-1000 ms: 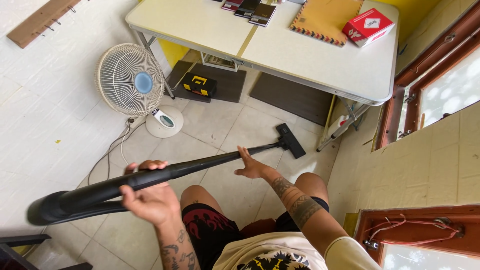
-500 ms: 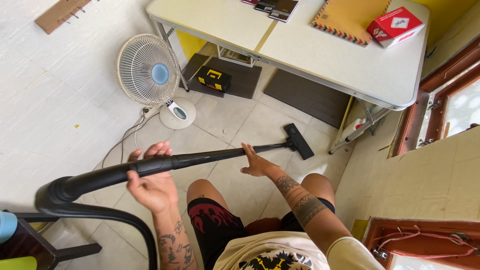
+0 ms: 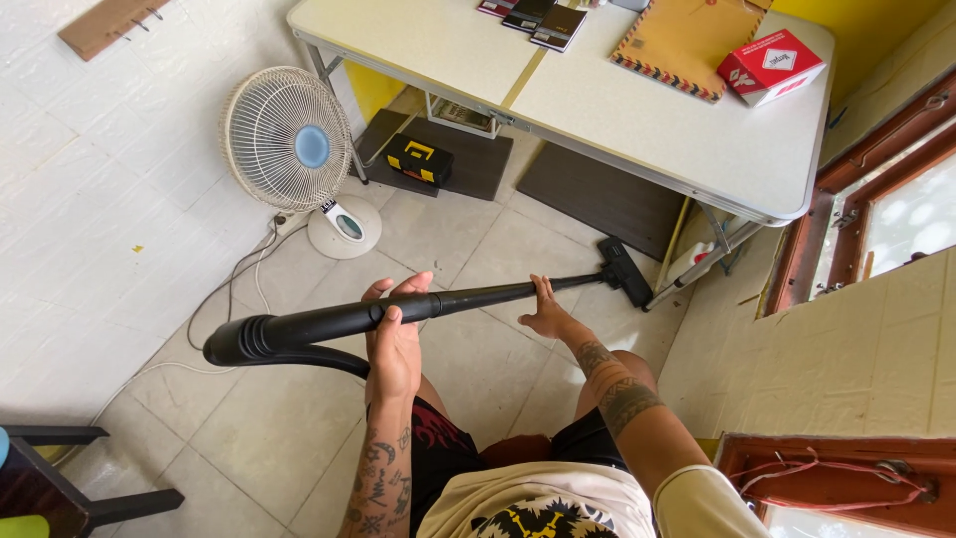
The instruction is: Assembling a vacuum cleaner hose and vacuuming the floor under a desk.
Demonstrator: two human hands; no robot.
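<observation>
I hold a long black vacuum wand (image 3: 468,297) that runs across the tiled floor. My left hand (image 3: 393,334) is wrapped around its thick upper part near the hose cuff (image 3: 249,339). Further down the tube, my right hand (image 3: 548,314) rests on it with the fingers laid over the top. The flat black floor head (image 3: 625,270) sits on the tiles beside a leg of the folding table.
A white folding table (image 3: 637,130) carries a red box (image 3: 770,65), a brown envelope and dark booklets. A white pedestal fan (image 3: 289,139) stands at the left with cables on the floor. A black-and-yellow case (image 3: 418,159) lies under the table. Dark chair at bottom left.
The wand has slid forward toward the table, and its floor head now lies next to the table leg. My left hand has closed around the tube. The view shifted slightly.
</observation>
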